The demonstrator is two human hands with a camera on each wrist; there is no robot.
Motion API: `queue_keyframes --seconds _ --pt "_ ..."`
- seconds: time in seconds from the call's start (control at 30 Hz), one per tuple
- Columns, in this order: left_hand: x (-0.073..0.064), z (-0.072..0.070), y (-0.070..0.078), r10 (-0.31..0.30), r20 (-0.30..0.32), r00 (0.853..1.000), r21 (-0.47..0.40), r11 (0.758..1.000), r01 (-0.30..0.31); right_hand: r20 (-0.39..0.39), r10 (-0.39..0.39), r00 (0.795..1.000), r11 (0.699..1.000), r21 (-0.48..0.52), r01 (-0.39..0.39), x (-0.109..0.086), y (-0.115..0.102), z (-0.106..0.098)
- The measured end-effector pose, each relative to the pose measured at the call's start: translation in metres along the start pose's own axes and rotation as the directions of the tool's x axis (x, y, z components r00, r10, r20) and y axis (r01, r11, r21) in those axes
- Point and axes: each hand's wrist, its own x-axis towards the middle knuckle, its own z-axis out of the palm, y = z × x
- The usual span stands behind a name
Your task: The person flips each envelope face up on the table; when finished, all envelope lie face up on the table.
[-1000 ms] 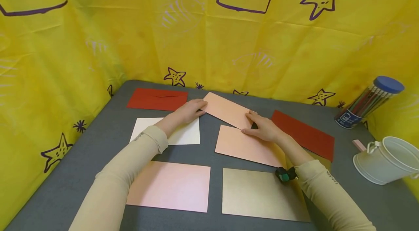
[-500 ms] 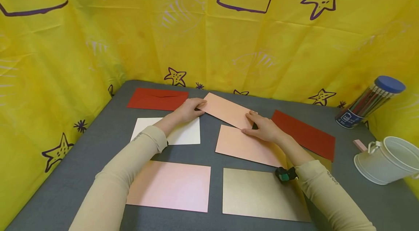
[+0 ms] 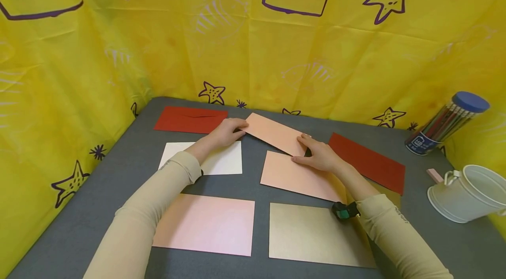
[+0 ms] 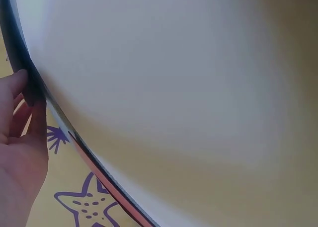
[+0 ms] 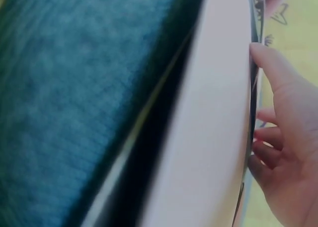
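Note:
Toward the back of the table a peach envelope lies at a slant. At its left end the fingers and thumb of my left hand pinch the edge. My right hand spans its right end, fingertips on the far side and thumb by the near edge. That thumb also overlaps a second peach envelope just in front. In the right wrist view, the right hand has its thumb and bent fingers against the paper edges. Below the left forearm is a white envelope.
Nearer me lie a pale pink envelope and a beige one. One red envelope is at the back left, another red envelope at right. A pencil tub, a small pink block and a white bucket line the right side.
My left hand has shifted very slightly left, and the held envelope's left end has moved a little with it. The right hand stays where it was.

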Motion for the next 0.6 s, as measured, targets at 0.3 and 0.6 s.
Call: queue_keyframes --seconds 0.3,0.6 --pt "-0.0003 -0.0010 -0.0046 0.050 -0.053 0.997 -0.010 0.999 -0.050 -0.018 -0.008 1.000 1.000 -0.004 0.008 0.0009 -0.0006 0.0000" --pt "-0.0060 -0.0067 -0.0033 0.016 -0.066 0.998 -0.097 0.995 -0.023 -0.146 -0.060 0.988 0.998 0.007 0.061 -0.0030 -0.0038 -0.0036"
